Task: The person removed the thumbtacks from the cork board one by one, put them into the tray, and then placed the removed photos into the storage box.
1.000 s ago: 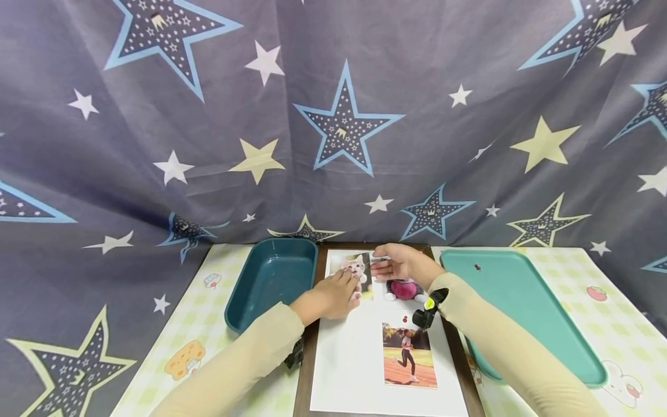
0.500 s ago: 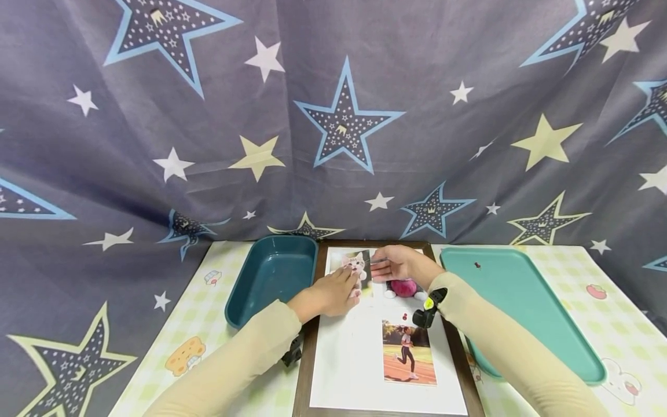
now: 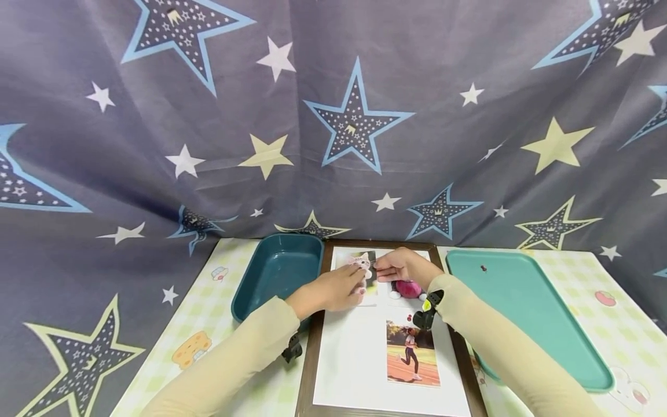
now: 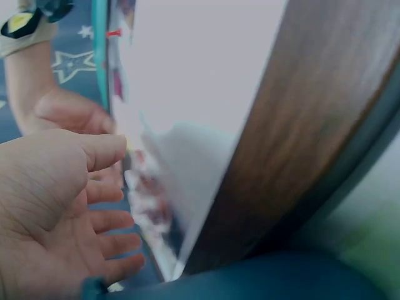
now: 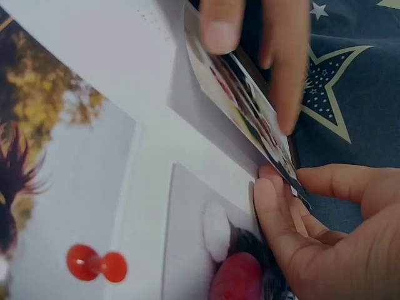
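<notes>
The checked tablecloth (image 3: 208, 313) carries a dark teal bin (image 3: 276, 272); a framed board (image 3: 312, 359); a turquoise tray (image 3: 526, 313).

A home craft table: star-print curtain (image 3: 333, 116) behind, cartoon checked tablecloth (image 3: 208, 313).

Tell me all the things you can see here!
Cat photo: one, grey and white, top left of the board, edge lifted.
Plush toy photo: one, pink, beside it.
Runner photo: one, orange track, lower on the board.
Board: one, white with brown frame, centre.
Push pin: one, red, on the board.
Deep tray: one, dark teal, left.
Flat tray: one, light teal, right, holding a pin.
Star cloth: one, behind.
Left hand: rests on the cat photo.
Right hand: pinches its edge.
</notes>
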A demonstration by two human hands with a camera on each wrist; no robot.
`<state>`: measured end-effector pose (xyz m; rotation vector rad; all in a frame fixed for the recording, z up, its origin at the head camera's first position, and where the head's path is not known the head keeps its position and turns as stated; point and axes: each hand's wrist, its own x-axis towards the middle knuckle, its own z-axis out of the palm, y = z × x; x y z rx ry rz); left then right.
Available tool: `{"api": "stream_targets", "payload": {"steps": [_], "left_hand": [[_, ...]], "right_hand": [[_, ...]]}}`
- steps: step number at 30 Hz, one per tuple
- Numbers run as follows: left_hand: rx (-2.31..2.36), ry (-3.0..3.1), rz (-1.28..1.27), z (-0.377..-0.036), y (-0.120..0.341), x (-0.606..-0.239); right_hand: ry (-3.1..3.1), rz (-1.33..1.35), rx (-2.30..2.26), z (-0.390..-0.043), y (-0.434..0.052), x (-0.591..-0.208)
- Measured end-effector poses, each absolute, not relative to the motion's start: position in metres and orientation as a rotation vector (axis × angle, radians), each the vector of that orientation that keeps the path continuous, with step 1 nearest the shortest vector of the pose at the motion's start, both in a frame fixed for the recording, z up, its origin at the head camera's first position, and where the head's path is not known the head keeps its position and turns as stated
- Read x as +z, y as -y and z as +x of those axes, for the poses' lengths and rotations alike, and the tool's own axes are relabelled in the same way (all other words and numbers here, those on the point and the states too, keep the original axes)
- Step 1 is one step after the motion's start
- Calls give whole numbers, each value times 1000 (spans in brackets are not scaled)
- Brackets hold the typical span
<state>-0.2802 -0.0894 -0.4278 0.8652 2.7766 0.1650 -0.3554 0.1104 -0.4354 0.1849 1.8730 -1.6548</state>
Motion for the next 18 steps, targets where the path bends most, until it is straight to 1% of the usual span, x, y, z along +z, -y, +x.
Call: {"api": "stream_targets", "payload": {"steps": [6,9,11,13,18], "left_hand": [[419,-2803,872,-282,102,-406],[583,-2809,886,-288,116,-395],[684,-2820,849,-291,129,-388],[788,-2833,794,-293,143,-381],[1018,-2801,533,-299,179,-369]], "right_hand": [[-1897,210,-1667,-355,-110,-440],[-1909,204,-1665,-354,-109,-440],[-1916,196,-1663,-353,-109,-438],[-1929,188,-1661,-352,-109,-436],[-1939,181,-1658,-351,-111,-434]]}}
